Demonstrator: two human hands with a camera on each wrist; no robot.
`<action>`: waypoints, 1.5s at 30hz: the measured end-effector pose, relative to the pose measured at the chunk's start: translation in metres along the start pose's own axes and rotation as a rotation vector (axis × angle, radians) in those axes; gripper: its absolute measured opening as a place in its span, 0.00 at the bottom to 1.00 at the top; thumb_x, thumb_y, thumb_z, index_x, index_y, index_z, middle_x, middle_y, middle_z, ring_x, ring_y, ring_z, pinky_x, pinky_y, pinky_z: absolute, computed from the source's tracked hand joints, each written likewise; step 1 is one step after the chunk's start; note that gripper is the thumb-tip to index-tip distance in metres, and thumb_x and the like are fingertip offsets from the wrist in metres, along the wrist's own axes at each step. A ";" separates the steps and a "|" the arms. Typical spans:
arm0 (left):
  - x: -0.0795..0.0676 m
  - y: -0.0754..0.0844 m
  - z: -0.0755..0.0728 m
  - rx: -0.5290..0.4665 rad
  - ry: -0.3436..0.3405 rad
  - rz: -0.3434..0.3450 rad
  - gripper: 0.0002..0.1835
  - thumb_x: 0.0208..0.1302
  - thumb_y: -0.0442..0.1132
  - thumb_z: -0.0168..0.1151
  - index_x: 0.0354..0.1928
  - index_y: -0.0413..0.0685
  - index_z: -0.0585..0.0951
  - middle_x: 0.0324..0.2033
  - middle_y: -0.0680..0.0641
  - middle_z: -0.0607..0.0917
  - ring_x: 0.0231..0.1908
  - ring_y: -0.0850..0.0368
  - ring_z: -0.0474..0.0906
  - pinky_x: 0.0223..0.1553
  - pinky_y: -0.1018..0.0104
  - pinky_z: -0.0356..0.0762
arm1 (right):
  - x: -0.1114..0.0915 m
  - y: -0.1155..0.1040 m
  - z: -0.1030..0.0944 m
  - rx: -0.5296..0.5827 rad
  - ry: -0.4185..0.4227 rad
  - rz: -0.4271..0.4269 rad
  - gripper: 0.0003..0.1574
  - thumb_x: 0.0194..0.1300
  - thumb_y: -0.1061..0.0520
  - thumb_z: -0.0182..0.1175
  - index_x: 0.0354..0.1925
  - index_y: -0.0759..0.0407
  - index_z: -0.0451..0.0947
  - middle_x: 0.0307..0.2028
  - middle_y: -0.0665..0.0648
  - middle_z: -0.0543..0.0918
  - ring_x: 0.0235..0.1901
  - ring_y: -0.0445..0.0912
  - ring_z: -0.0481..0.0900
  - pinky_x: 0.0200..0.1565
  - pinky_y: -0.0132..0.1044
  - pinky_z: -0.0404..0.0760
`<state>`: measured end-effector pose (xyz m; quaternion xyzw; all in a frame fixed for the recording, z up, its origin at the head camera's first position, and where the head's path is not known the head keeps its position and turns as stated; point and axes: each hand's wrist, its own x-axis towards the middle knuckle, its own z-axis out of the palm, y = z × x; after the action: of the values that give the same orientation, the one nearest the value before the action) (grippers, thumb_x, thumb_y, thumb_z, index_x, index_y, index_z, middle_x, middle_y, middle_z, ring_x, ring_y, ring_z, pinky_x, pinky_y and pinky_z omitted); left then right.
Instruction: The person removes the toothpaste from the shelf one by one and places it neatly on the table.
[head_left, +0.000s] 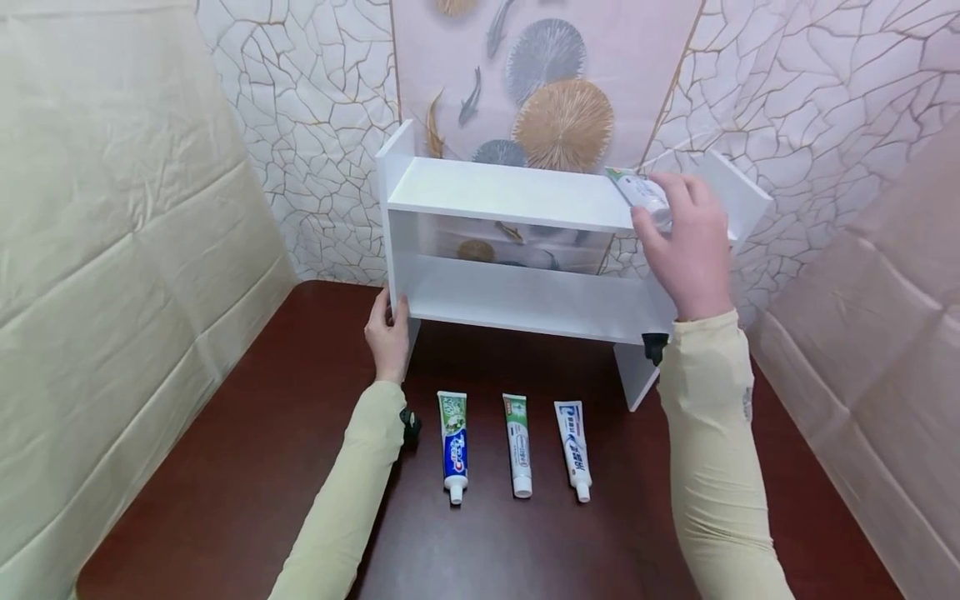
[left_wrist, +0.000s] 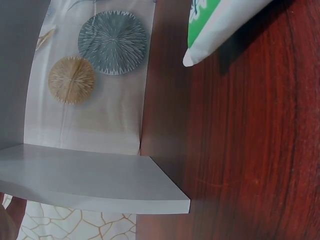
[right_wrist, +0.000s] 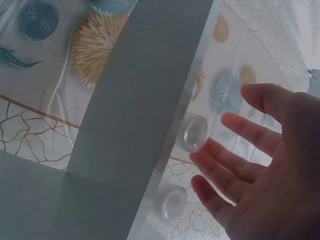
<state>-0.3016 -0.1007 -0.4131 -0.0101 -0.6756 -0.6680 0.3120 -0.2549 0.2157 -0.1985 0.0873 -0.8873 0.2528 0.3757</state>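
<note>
A white two-tier shelf (head_left: 525,323) stands on the table. My left hand (head_left: 388,337) grips the lower front of its left side panel, thumb and fingers on either side of the edge; in the left wrist view only a bit of that hand (left_wrist: 11,217) shows beyond the panel. On the upper board's right end lies a white and green toothpaste tube (head_left: 637,193), its cap toward the front. My right hand (head_left: 690,242) is close around the cap end. From the right wrist, this hand (right_wrist: 250,160) has its fingers spread, fingertips right at a round translucent cap (right_wrist: 195,133); a second cap (right_wrist: 173,202) sits beside it.
On the dark red table (head_left: 225,467), in front of the shelf, lie a blue and green toothpaste tube (head_left: 453,446), a white and green one (head_left: 518,446) and a white and blue one (head_left: 574,450). Behind is a patterned wall covering (head_left: 322,125); beige cloth (head_left: 135,217) hangs at both sides.
</note>
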 end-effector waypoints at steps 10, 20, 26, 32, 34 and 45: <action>-0.007 -0.003 -0.001 0.011 0.003 -0.004 0.20 0.72 0.41 0.54 0.63 0.46 0.75 0.58 0.39 0.80 0.53 0.45 0.79 0.46 0.66 0.74 | 0.015 0.007 0.013 -0.208 -0.164 0.113 0.28 0.69 0.53 0.48 0.63 0.64 0.72 0.62 0.69 0.73 0.63 0.64 0.66 0.65 0.61 0.47; 0.009 -0.037 0.009 -0.004 0.052 -0.006 0.20 0.71 0.48 0.56 0.62 0.57 0.76 0.57 0.47 0.81 0.51 0.51 0.79 0.48 0.60 0.74 | 0.008 0.000 0.018 -0.194 -0.049 0.026 0.21 0.68 0.58 0.50 0.55 0.66 0.76 0.54 0.69 0.76 0.60 0.63 0.67 0.62 0.59 0.52; 0.005 -0.021 0.006 -0.007 0.032 -0.037 0.21 0.72 0.43 0.55 0.64 0.50 0.75 0.59 0.41 0.79 0.55 0.45 0.78 0.50 0.58 0.74 | -0.003 -0.004 0.027 -0.152 0.041 -0.047 0.17 0.67 0.59 0.52 0.50 0.68 0.75 0.45 0.70 0.73 0.48 0.64 0.69 0.52 0.57 0.63; -0.002 -0.001 0.004 0.019 0.024 -0.030 0.21 0.72 0.41 0.54 0.64 0.46 0.74 0.59 0.39 0.79 0.54 0.44 0.79 0.48 0.63 0.74 | -0.006 -0.002 0.030 -0.149 0.074 -0.067 0.15 0.66 0.58 0.54 0.47 0.68 0.73 0.37 0.71 0.71 0.41 0.64 0.68 0.45 0.55 0.65; -0.003 0.001 0.003 0.023 0.027 -0.022 0.21 0.72 0.40 0.54 0.64 0.45 0.75 0.59 0.39 0.79 0.54 0.43 0.79 0.48 0.64 0.74 | -0.007 -0.001 0.030 -0.162 0.071 -0.055 0.16 0.66 0.57 0.54 0.47 0.67 0.74 0.35 0.71 0.73 0.39 0.65 0.69 0.43 0.55 0.67; -0.001 -0.003 0.005 0.022 0.046 0.016 0.20 0.71 0.40 0.55 0.63 0.45 0.75 0.58 0.38 0.80 0.52 0.42 0.79 0.45 0.68 0.73 | -0.015 -0.002 0.027 -0.171 0.096 0.025 0.16 0.63 0.55 0.52 0.47 0.62 0.76 0.31 0.69 0.84 0.27 0.65 0.77 0.29 0.56 0.69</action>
<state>-0.3038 -0.0959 -0.4155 0.0035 -0.6754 -0.6580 0.3329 -0.2604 0.1994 -0.2237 0.0317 -0.8875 0.1848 0.4209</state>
